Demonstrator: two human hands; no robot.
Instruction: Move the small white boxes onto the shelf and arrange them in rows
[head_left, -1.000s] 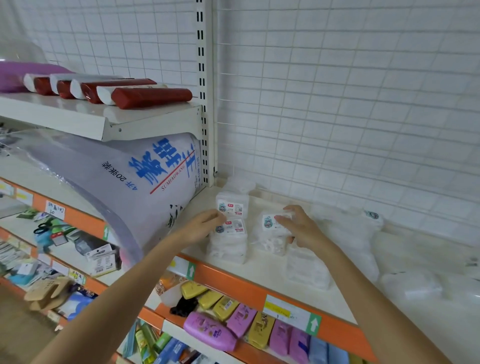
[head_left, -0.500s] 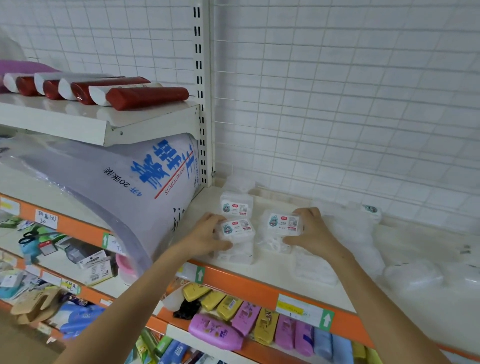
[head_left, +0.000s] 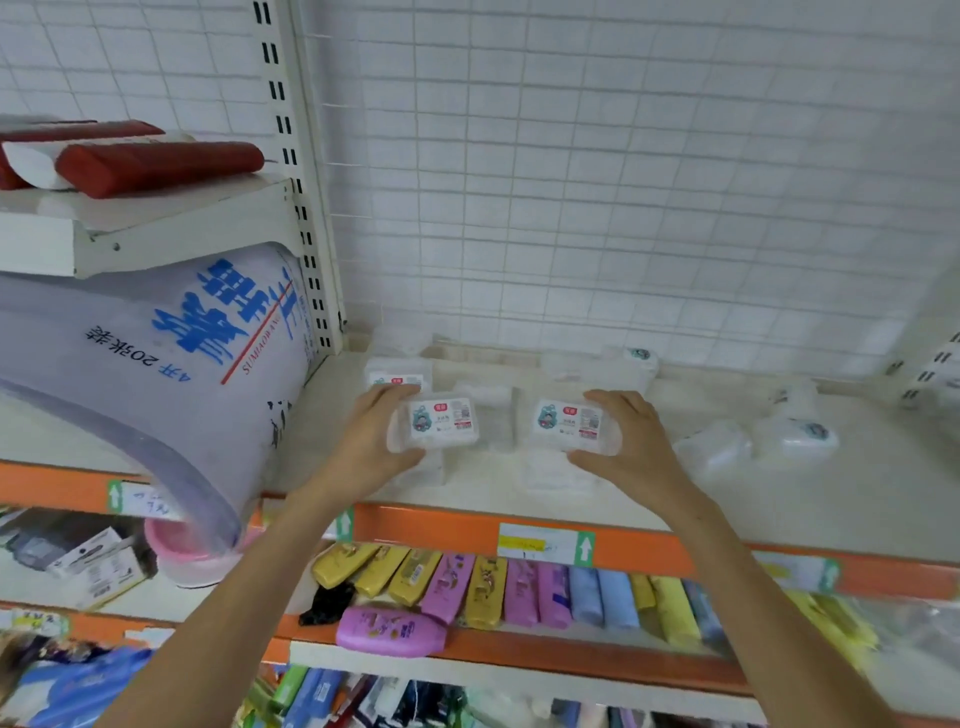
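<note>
While both hands work near the front of the cream shelf (head_left: 727, 499), its orange front edge (head_left: 441, 530) runs just below the wrists, and bare shelf surface lies open to the right of the right hand, reaching toward a few loose clear-wrapped packs (head_left: 795, 436). On the left the room is tight: a large white bag with blue lettering (head_left: 156, 364) leans beside the upright post, close to the left hand. The left hand (head_left: 374, 441) grips a small white box (head_left: 441, 423), fingers curled over its far left corner and thumb under its near edge; the box sits atop a stack, label up, long axis running left to right. The right hand (head_left: 634, 447) holds a second white box (head_left: 569, 423) the same way, fingers over the far right corner, thumb at the near edge, label up, long axis also left to right. More boxes (head_left: 397, 374) sit behind, toward the white grid back panel (head_left: 623, 208).
</note>
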